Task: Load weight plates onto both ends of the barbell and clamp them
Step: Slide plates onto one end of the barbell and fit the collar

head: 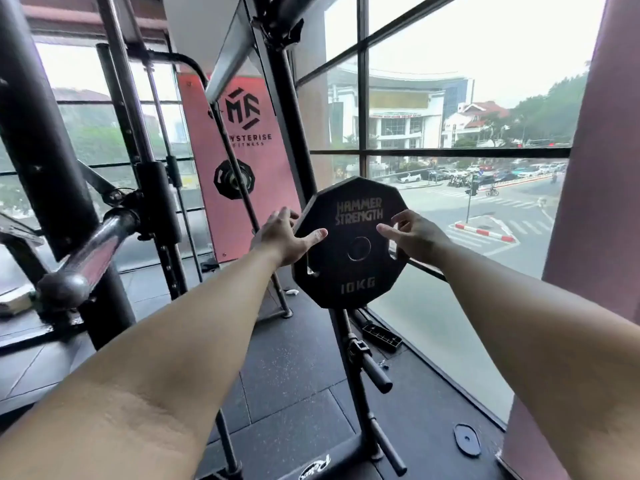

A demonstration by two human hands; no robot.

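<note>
Black 10KG plate (349, 244) stood upright, face-on, in front of the plate rack (349, 358) by the window (467, 81). Couldn't tell if it was still on a peg. Left hand (284, 237) and right hand (415, 237) each gripped an opposite edge, fingers curled behind the rim and thumbs laid on the face. Judged heavy, rigid and smooth-faced, so a slip risk. Rim or the cut-out grip slots (311, 271) looked like the best hold, two-handed. Bare chrome barbell sleeve (86, 254) sat well apart to the left.

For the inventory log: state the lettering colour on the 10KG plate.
Dull gold, on a black plate; the head view shows it.
</note>
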